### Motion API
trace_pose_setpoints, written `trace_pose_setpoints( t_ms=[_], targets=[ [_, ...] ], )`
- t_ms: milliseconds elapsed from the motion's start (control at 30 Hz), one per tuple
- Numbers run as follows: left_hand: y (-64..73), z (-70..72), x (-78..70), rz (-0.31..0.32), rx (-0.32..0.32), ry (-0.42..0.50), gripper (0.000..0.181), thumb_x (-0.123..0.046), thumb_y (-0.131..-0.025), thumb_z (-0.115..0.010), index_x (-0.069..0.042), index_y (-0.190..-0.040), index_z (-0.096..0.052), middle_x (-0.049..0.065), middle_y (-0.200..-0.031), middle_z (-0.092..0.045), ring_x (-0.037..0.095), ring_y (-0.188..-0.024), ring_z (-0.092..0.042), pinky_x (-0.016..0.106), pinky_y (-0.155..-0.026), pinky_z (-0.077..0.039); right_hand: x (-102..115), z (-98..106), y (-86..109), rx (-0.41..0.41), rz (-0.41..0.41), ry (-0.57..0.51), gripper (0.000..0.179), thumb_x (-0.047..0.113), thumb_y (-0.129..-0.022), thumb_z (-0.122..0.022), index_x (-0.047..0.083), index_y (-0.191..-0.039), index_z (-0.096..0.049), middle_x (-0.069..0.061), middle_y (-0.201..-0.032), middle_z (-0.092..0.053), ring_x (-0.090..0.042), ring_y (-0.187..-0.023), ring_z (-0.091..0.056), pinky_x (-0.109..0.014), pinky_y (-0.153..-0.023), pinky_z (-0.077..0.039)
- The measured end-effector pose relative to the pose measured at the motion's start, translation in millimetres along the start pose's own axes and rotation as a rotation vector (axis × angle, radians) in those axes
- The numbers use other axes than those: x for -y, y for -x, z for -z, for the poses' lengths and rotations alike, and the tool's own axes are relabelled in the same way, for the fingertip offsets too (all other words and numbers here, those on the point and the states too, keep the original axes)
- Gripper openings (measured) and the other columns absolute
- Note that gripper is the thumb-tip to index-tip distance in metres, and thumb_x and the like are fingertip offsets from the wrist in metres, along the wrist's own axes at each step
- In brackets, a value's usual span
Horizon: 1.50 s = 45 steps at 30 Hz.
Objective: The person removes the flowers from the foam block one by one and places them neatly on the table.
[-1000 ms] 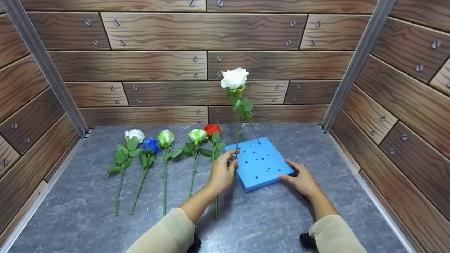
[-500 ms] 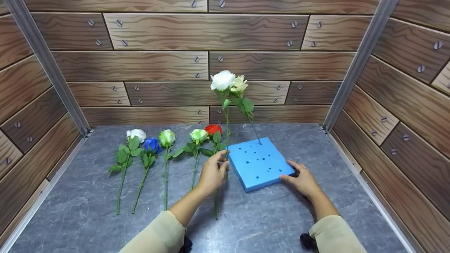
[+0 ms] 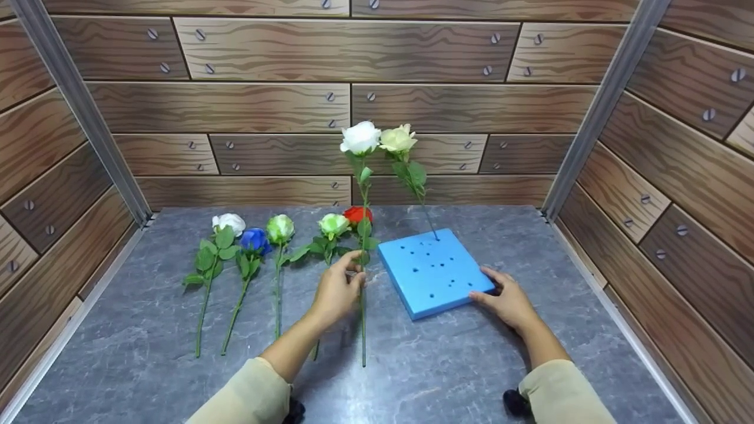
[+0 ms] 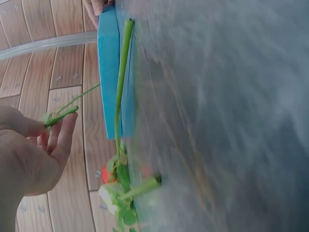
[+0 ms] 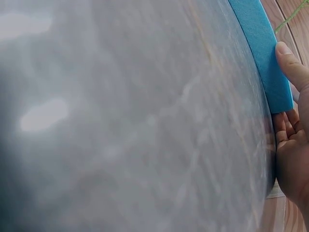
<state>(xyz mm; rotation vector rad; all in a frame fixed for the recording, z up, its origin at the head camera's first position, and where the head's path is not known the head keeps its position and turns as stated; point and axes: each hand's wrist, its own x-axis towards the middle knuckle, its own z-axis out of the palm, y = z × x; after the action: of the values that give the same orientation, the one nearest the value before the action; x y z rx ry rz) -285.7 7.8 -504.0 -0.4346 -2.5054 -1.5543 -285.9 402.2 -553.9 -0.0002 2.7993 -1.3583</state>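
Note:
My left hand (image 3: 337, 290) pinches the stem of a white rose (image 3: 360, 139) between thumb and fingers and holds it upright, left of the blue foam block (image 3: 421, 285). In the left wrist view the stem's cut end (image 4: 72, 110) pokes out just past the fingertips, above the tabletop. My right hand (image 3: 508, 299) grips the block's near right corner, thumb on top and fingers at the side, as the right wrist view also shows. Small holes dot the block's top. A pale cream rose (image 3: 398, 140) stands in a hole at its far edge, leaning left.
On the grey marbled table (image 3: 447, 371) lie another white rose (image 3: 228, 224), a blue rose (image 3: 255, 240), two green-white roses (image 3: 280, 228) and a red rose (image 3: 357, 215), stems toward me. The red one is partly behind the held stem. Wood-patterned walls (image 3: 265, 106) enclose the table.
My left hand has moved left with the white rose, from over the block's left edge to beside it, uncovering the cream rose. The right hand and the block have stayed put.

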Motion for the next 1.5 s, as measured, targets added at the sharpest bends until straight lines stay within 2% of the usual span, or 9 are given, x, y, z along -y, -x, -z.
trace_pose_setpoints(
  t_ms=[200,367,633,867,1000,1233,1400,1500],
  targets=[
    [2.4,13.7,2.5,0.027,0.019,0.004,0.047,0.002,-0.104,-0.066,-0.008,-0.150,-0.060,0.012,-0.112,-0.071,0.019,-0.086,-0.075,0.024,-0.059,-0.059,0,1,-0.9,0.008,-0.002,-0.012,0.091,0.045,-0.098,-0.081,0.011,-0.170,-0.037,-0.029,-0.172,-0.031,-0.051,-0.154,-0.043,-0.064,-0.123,-0.044],
    [5.4,22.4,5.9,0.059,0.009,0.003,0.048,0.002,-0.104,-0.065,-0.008,-0.151,-0.060,0.013,-0.114,-0.071,0.020,-0.088,-0.076,0.025,-0.061,-0.060,-1,1,-1.2,0.007,0.000,-0.014,0.090,0.045,-0.098,-0.081,0.011,-0.169,-0.037,-0.029,-0.172,-0.031,-0.050,-0.153,-0.045,-0.063,-0.122,-0.045],
    [19.1,36.7,19.6,0.129,-0.018,-0.022,0.051,0.005,-0.103,-0.065,-0.008,-0.151,-0.060,0.015,-0.114,-0.073,0.020,-0.086,-0.075,0.024,-0.058,-0.052,-1,-1,1.6,0.005,-0.001,-0.001,0.090,0.044,-0.098,-0.081,0.011,-0.169,-0.038,-0.031,-0.170,-0.033,-0.051,-0.152,-0.046,-0.064,-0.122,-0.045],
    [27.2,55.1,28.9,0.104,-0.082,-0.078,0.053,0.011,-0.095,-0.067,-0.006,-0.146,-0.065,0.016,-0.108,-0.076,0.025,-0.086,-0.078,0.024,-0.061,-0.055,0,0,0.3,0.005,-0.012,-0.013,0.092,0.045,-0.097,-0.082,0.012,-0.170,-0.037,-0.030,-0.172,-0.030,-0.049,-0.150,-0.049,-0.062,-0.120,-0.046],
    [31.3,66.1,29.0,0.121,-0.079,-0.086,0.056,0.013,-0.094,-0.064,-0.005,-0.147,-0.064,0.020,-0.111,-0.075,0.024,-0.084,-0.077,0.024,-0.059,-0.054,0,-1,-0.5,0.004,-0.017,-0.009,0.092,0.046,-0.096,-0.082,0.012,-0.169,-0.037,-0.030,-0.171,-0.031,-0.048,-0.149,-0.050,-0.060,-0.119,-0.048],
    [37.0,82.9,26.6,0.212,-0.068,-0.122,0.058,0.009,-0.098,-0.063,-0.008,-0.154,-0.059,0.017,-0.118,-0.073,0.021,-0.089,-0.077,0.026,-0.058,-0.053,0,-1,0.5,0.008,-0.015,-0.014,0.092,0.046,-0.096,-0.082,0.013,-0.169,-0.038,-0.029,-0.172,-0.031,-0.049,-0.150,-0.049,-0.062,-0.119,-0.048],
    [40.8,93.9,26.6,0.223,-0.073,-0.130,0.058,0.009,-0.098,-0.061,-0.008,-0.154,-0.060,0.017,-0.117,-0.073,0.021,-0.087,-0.076,0.026,-0.055,-0.052,0,0,-0.6,0.004,-0.005,-0.003,0.092,0.047,-0.097,-0.081,0.013,-0.170,-0.037,-0.029,-0.172,-0.030,-0.050,-0.152,-0.047,-0.063,-0.122,-0.046],
    [43.5,101.4,27.9,0.222,-0.087,-0.164,0.058,0.008,-0.097,-0.061,-0.009,-0.152,-0.061,0.017,-0.115,-0.075,0.022,-0.088,-0.077,0.026,-0.057,-0.055,-1,0,-1.6,0.002,-0.007,0.003,0.092,0.048,-0.097,-0.081,0.013,-0.170,-0.037,-0.029,-0.173,-0.029,-0.051,-0.154,-0.044,-0.064,-0.123,-0.044]
  ],
)
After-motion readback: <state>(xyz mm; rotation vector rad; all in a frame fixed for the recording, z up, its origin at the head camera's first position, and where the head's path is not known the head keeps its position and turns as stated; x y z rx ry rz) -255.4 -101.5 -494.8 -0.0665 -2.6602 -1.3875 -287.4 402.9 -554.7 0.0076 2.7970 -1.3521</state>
